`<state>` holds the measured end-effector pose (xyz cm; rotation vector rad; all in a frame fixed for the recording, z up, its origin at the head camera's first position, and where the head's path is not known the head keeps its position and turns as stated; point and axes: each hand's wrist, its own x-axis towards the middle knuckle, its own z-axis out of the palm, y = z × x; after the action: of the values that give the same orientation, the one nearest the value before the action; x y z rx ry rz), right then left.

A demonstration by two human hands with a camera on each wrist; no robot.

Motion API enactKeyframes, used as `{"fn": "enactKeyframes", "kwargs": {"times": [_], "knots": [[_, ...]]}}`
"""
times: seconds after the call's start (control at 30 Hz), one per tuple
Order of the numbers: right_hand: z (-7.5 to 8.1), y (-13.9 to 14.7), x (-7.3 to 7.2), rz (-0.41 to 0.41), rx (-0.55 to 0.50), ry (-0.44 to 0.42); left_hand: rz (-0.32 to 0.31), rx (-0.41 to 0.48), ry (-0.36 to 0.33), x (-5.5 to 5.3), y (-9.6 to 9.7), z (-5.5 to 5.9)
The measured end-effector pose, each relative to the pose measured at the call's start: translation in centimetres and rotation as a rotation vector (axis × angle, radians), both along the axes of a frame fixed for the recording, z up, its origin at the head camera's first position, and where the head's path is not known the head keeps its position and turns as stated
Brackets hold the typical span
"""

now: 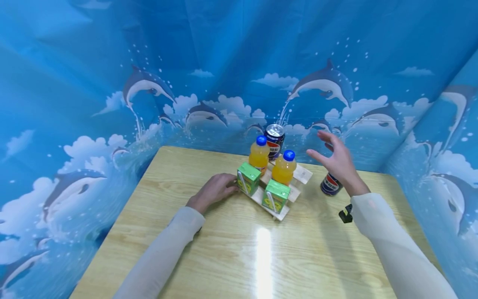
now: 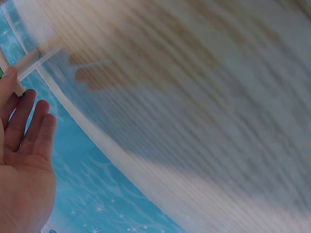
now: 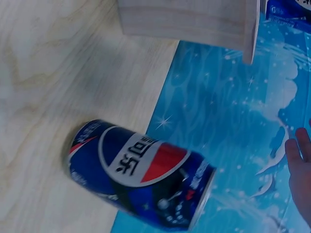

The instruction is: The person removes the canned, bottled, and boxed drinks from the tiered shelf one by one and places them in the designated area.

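Note:
A stepped wooden rack (image 1: 303,175) carries two green juice boxes (image 1: 248,178) on its front step, two orange drink bottles (image 1: 284,170) with blue caps on the middle, and a dark blue cola can (image 1: 274,143) at the back left. My left hand (image 1: 217,190) pinches the rack's left end; in the left wrist view its thumb and index finger meet the board's edge. Over to the right, a second cola can (image 1: 330,185) stands upright on the table. My right hand (image 1: 337,162) is above that can, thumb and fingers spread, holding nothing.
The wooden table (image 1: 179,245) ends just behind the rack. A blue dolphin-printed curtain (image 1: 224,50) hangs along the back and sides. A small black object (image 1: 346,214) shows beside my right cuff.

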<state>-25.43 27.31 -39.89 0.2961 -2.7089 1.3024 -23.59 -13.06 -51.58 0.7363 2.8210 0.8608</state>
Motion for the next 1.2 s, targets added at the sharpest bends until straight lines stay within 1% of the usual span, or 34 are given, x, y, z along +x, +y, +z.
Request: {"fn": "enactKeyframes", "kwargs": {"times": [0.2,0.4,0.53,0.73,0.9,1.07,1.2], "knots": [[0.6,-1.5,-0.6,0.043,-0.014,-0.022,0.005,-0.009,-0.004,-0.1,0.0,0.0],[0.9,-2.9,-1.5,0.083,-0.019,-0.033,0.01,-0.005,-0.003,0.0,0.0,0.2],[0.9,-3.7,-1.9,0.106,-0.015,-0.041,0.007,-0.004,-0.003,0.0,0.0,0.2],[0.7,-4.3,-2.3,0.129,-0.074,-0.099,0.001,-0.005,0.0,0.1,0.0,0.2],[0.8,-4.9,-2.8,0.151,-0.106,-0.113,-0.002,0.002,0.001,0.1,0.0,0.1],[0.9,-5.8,-3.3,0.183,-0.1,-0.137,-0.001,0.0,0.003,0.1,0.0,0.1],[0.7,-6.5,-3.6,0.209,-0.107,-0.156,-0.001,-0.003,0.012,0.1,0.0,0.0]]}}
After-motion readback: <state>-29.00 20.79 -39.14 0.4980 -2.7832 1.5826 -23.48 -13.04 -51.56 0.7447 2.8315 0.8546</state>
